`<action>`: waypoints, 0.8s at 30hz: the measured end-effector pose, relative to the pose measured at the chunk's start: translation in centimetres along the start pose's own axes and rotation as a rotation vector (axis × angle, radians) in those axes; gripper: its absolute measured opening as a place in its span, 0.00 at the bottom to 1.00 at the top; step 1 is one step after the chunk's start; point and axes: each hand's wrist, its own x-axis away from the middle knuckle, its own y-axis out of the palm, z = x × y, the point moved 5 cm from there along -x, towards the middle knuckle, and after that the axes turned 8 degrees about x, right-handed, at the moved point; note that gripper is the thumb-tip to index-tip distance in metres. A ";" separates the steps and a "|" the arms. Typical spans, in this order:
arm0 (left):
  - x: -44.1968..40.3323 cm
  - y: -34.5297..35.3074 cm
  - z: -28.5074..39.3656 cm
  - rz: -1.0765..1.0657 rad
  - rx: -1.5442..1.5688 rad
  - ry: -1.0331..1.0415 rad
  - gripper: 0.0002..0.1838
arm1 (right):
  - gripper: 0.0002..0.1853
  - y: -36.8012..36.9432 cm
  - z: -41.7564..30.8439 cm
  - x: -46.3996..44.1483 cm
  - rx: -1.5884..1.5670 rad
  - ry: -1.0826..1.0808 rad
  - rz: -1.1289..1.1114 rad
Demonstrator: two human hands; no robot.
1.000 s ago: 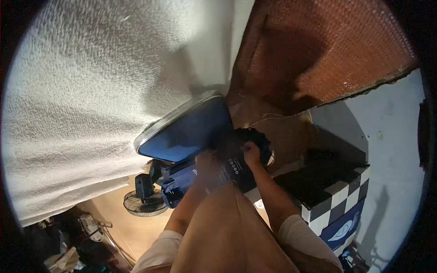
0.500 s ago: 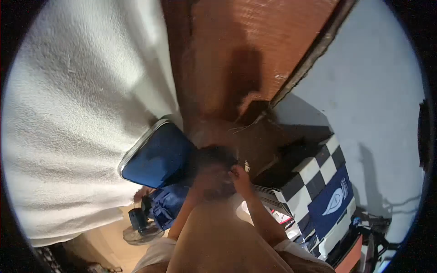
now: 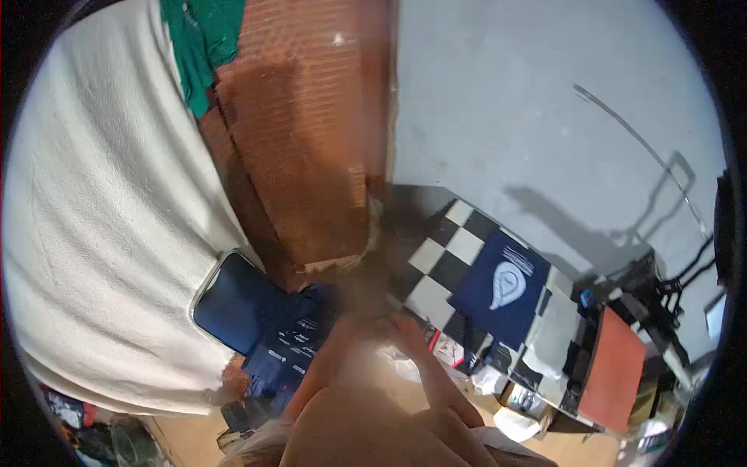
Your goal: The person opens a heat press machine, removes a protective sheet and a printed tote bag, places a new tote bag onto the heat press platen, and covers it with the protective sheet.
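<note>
My left hand and my right hand are close together low in the middle of the head view, in front of my body. A hazy smear covers both, and the left hand's fingers are lost in it. My right hand's fingers look curled in, but what they hold, if anything, is not visible. Beside my left forearm hangs or lies a dark blue printed cloth with small white lettering; whether the left hand touches it is unclear. Behind the cloth stands a blue chair back with a pale rim.
On the right, a checkered table carries a navy printed bag or cloth and a red-orange panel. A white curtain fills the left, with green cloth above. A brown door stands ahead.
My view has turned right, bringing more of the wall and checkered table into sight. Both hands now appear lower. The dark bundle seen between them is no longer distinct, and the cloth's white lettering shows.
</note>
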 end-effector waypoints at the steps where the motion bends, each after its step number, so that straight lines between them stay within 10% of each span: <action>1: 0.3 1.8 0.1 -0.022 0.000 0.014 0.14 | 0.17 -1.4 0.8 1.7 0.004 -0.046 0.055; 5: 1.9 8.4 0.2 -0.004 0.026 -0.302 0.09 | 0.18 -7.6 -0.1 9.9 0.294 -0.029 0.175; 9: 1.7 13.3 7.9 -0.023 -0.221 0.054 0.09 | 0.13 -12.6 -0.7 17.4 0.297 -0.319 0.323; 13: 2.0 17.1 9.6 0.158 0.383 -0.103 0.07 | 0.15 -17.7 -1.8 24.5 0.302 0.100 0.411; 24: 2.9 20.8 15.6 0.166 0.657 -0.075 0.05 | 0.17 -24.5 -3.3 38.1 0.601 0.153 0.595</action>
